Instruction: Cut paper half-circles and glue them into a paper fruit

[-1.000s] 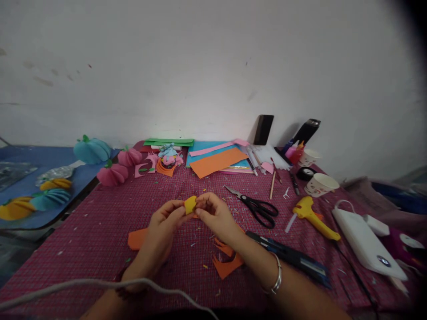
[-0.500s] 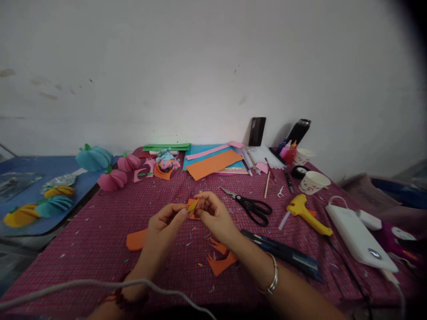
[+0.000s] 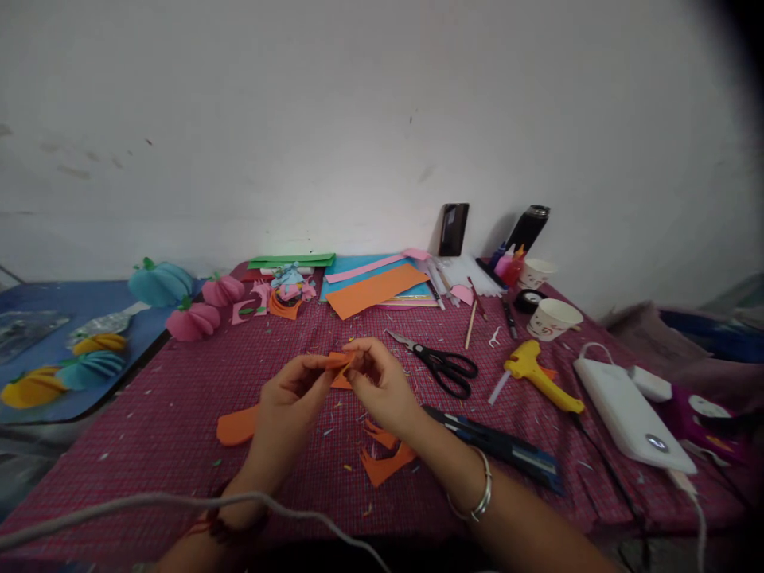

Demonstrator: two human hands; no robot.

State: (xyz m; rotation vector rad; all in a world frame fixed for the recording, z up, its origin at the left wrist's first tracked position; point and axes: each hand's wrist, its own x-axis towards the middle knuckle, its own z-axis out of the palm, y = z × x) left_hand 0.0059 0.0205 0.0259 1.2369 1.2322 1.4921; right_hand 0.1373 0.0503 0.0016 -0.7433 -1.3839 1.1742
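Note:
A small folded piece of orange paper (image 3: 339, 360) is pinched between the fingertips of both hands, above the middle of the table. My left hand (image 3: 294, 394) grips its left end, thumb pressed against the fingers. My right hand (image 3: 385, 387) has its thumb and fingers closed on the right end. More orange paper shows just below the fingertips; whether it is a separate piece I cannot tell. Beside my left wrist lies a rounded orange paper stack (image 3: 236, 426), partly covered. Curved orange offcuts (image 3: 387, 465) lie below my right hand.
Black-handled scissors (image 3: 438, 362), a blue-black stapler (image 3: 501, 446) and a yellow glue gun (image 3: 540, 374) lie to the right, near a white power bank (image 3: 633, 414). Coloured sheets (image 3: 376, 290) lie at the back. Paper pumpkins (image 3: 161, 282) stand left. A pale cable (image 3: 179, 501) crosses the foreground.
The paper between my fingers has turned: a yellowish face showed before, and orange shows now. Both hands stay close together. The whole view has shifted slightly.

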